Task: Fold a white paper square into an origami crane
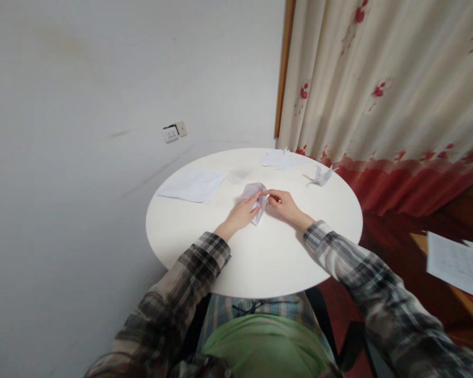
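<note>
A partly folded sheet of white paper (259, 214) lies near the middle of the round white table (256, 262). My left hand (244, 211) rests across its left part, fingers stretched out and pressing it against the tabletop. At the paper's right edge is my right hand (283, 203), its index finger reaching onto the upper part and the other fingers curled in. Its thumb and index finger appear to pinch that edge. The fingers cover some of the folds. To the right stands a folded paper crane (322, 176).
A stack of white paper (194, 185) lies at the table's left. More paper (278, 159) sits at the far edge, with a small folded piece on it. A wall with a socket (170, 134) is on the left, a curtain (378, 105) behind right. Printed sheets (457, 262) lie lower right.
</note>
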`<act>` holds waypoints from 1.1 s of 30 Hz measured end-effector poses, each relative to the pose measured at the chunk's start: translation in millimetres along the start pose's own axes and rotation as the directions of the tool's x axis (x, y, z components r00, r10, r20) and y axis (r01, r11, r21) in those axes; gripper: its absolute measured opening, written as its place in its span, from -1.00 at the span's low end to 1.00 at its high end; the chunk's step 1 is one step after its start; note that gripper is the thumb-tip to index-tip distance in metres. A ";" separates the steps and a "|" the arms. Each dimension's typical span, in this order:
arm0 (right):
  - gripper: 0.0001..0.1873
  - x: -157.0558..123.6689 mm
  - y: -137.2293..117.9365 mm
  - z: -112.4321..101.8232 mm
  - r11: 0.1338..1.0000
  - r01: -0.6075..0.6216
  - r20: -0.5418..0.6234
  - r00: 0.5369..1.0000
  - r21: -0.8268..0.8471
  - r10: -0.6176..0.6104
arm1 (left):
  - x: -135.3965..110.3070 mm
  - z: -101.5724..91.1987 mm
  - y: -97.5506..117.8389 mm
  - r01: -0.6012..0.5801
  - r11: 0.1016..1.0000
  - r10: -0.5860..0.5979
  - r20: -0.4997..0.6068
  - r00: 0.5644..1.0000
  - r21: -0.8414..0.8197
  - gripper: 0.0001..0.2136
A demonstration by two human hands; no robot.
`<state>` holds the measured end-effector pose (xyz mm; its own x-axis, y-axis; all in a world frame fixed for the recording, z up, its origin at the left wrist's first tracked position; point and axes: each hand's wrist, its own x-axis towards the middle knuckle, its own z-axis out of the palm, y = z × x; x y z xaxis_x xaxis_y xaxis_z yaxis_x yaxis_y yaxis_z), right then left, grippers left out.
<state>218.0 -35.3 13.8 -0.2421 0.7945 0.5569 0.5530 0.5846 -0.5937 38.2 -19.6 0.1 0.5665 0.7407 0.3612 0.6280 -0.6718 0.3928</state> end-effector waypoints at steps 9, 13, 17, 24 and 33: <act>-0.72 -1.5 2.9 -1.2 0.975 0.149 0.033 0.989 -0.164 -0.145 | -0.5 -0.6 1.4 -0.012 1.000 0.012 0.025 1.000 0.005 -0.44; -0.73 -3.0 -0.3 -2.3 0.963 0.149 0.072 0.988 -0.226 -0.136 | -0.8 -0.5 1.7 -0.033 0.999 0.032 0.030 0.999 0.026 -0.42; -0.74 -2.7 -1.0 -2.4 0.931 0.193 0.090 0.981 -0.309 -0.173 | -1.0 0.4 1.8 -0.059 0.997 0.057 0.028 0.998 0.057 -0.38; -0.69 -1.7 3.4 -2.7 0.898 0.213 0.109 0.977 -0.384 -0.185 | -0.1 0.2 1.3 -0.042 0.994 0.039 0.034 0.999 0.098 -0.40; -0.72 -1.6 -3.3 -4.5 0.927 0.136 0.101 0.989 -0.349 -0.107 | 0.3 0.5 -0.8 -0.039 0.996 0.035 0.046 0.998 0.081 -0.39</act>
<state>220.2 -39.3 17.4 -0.3794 0.7402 0.5552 0.7581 0.5927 -0.2721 38.1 -18.8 -0.6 0.6121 0.7163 0.3351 0.6468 -0.6973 0.3089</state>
